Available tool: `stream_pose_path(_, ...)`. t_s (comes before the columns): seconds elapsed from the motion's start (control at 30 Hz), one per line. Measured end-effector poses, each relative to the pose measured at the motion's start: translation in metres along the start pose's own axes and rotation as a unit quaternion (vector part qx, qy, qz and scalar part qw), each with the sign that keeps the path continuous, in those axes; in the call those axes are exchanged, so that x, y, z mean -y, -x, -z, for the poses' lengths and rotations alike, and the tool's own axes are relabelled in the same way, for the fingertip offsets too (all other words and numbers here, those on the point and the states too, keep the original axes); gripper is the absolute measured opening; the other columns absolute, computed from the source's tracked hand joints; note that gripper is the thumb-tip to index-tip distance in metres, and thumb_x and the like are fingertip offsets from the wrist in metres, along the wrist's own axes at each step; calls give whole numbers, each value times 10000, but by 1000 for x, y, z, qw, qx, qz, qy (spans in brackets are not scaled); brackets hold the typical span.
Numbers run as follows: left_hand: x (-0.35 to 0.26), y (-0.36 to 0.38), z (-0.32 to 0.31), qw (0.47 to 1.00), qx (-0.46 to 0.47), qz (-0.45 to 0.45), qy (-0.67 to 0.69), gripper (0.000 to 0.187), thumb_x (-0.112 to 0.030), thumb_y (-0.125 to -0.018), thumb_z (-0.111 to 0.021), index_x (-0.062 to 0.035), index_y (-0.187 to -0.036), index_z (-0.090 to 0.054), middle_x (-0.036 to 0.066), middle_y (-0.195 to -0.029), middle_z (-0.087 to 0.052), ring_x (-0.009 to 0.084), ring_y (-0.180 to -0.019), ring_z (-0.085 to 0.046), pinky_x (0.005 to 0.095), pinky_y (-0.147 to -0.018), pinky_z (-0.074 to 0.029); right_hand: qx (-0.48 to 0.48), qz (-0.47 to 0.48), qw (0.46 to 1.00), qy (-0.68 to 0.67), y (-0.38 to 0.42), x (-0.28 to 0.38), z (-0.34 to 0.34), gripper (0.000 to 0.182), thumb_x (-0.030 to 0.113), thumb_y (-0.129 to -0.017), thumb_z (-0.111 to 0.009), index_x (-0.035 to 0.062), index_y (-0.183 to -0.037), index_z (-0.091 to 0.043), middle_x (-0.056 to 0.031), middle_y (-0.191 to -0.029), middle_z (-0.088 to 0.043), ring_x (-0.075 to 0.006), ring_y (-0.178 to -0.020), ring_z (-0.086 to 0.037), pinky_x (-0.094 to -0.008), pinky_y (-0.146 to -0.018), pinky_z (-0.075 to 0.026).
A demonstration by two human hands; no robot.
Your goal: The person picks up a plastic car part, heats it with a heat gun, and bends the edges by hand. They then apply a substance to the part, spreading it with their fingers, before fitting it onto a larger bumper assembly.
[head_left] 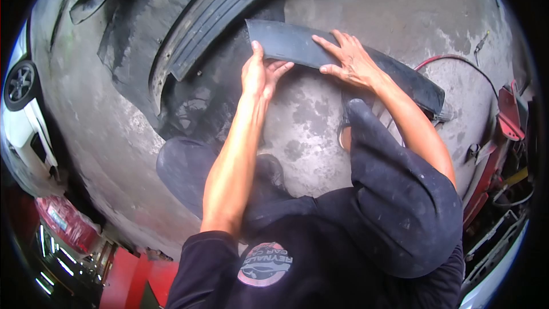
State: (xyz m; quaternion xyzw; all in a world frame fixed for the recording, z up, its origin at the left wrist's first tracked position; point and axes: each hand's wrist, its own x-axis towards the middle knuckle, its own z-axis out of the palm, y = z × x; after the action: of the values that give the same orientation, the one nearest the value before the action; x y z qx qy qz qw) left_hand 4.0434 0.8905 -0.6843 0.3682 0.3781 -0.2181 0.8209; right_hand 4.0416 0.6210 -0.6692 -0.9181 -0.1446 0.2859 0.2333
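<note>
A long dark grey car trim panel (297,44) lies across in front of me, slanting down to the right, with its right half darker and in shadow. My left hand (262,74) grips its near left corner, thumb up by the left end and fingers at the lower edge, their tips partly hidden. My right hand (353,62) rests on top of the panel with its fingers spread and the thumb at the near edge. Beyond my left hand is a black ribbed plastic car part (211,20) on the floor.
The stained concrete floor (309,131) surrounds my bent knees. A red hose (437,60) curves behind the panel's right end. Red metal equipment (509,114) stands at the right. On the far left are a white car (28,131) and a red wrapped bundle (68,223).
</note>
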Motion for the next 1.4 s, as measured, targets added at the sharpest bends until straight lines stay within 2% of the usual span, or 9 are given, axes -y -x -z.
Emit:
stream_pose_path(0.23,-24,-3,-13,999,15,-35,-17,457,-313,-1143,-499,99,-1341,-507,264,-1279,-607,480,-963,-724,589,-839,-664,3,-67,994,92,85,-38,26,875,338,-926,-777,303,-1678,-330,-228,-1681,-342,-438,-1560,-327,-641,-1268,-276)
stream_pose_path(0.27,-25,-6,-15,999,3,-36,-28,446,-302,-1141,-498,97,-1341,-498,263,-1278,-607,474,-955,-727,581,-825,-668,-60,-65,984,157,92,-52,17,780,96,-926,-712,276,-1630,-429,-209,-1587,-488,-408,-1456,-492,-568,-1208,-413)
stream_pose_path(0.5,-59,24,-45,969,16,-198,-148,643,-286,-1066,-663,-7,-1579,-393,246,-1343,-597,350,-967,-734,485,-806,-673,-181,-19,968,170,102,-44,67,578,-43,-855,-630,193,-1380,-682,-83,-1273,-738,-330,-1073,-729,-437,-870,-617)
stream_pose_path(0.63,-87,53,-43,855,35,-233,-462,586,-378,-1009,-756,-19,-1444,-598,179,-1342,-591,263,-1034,-683,398,-863,-606,-203,0,970,136,106,-55,89,439,-28,-843,-649,135,-1237,-753,-94,-1133,-779,-321,-1012,-741,-434,-835,-620)
stream_pose_path(0.7,-87,66,-40,624,8,-427,-654,469,-301,-936,-830,-44,-1306,-701,173,-1265,-595,301,-1085,-649,419,-911,-561,-207,-4,970,131,108,-56,99,381,-17,-842,-656,118,-1183,-759,-94,-1089,-778,-319,-992,-739,-438,-856,-613)
stream_pose_path(0.77,-83,75,-40,556,9,-498,-665,274,-82,-823,-848,4,-1059,-738,179,-1197,-585,350,-1052,-648,431,-887,-543,-208,-12,969,130,113,-64,110,323,-5,-840,-664,101,-1129,-764,-95,-1045,-777,-316,-971,-738,-441,-876,-607)
stream_pose_path(0.83,-79,84,-48,644,98,-455,-607,207,-14,-817,-791,18,-1014,-734,169,-1125,-618,337,-961,-677,407,-817,-561,-212,-15,956,203,111,-80,120,221,12,-840,-686,84,-1039,-748,-86,-947,-758,-315,-919,-735,-465,-940,-582)
stream_pose_path(1.0,-55,128,-91,586,214,-577,-527,288,85,-700,-736,26,-982,-742,156,-896,-691,301,-773,-698,374,-687,-553,-318,-27,928,192,114,-92,141,260,17,-837,-703,68,-1092,-698,-84,-1143,-721,-322,-1211,-647,-488,-1144,-460)
stream_pose_path(1.4,-64,226,-195,579,360,-562,-468,360,60,-721,-740,33,-1079,-717,155,-995,-701,342,-845,-698,394,-719,-569,-514,-173,840,22,184,-66,152,359,61,-974,-630,114,-1317,-724,-212,-1320,-667,-363,-1131,-686,-427,-1003,-549)
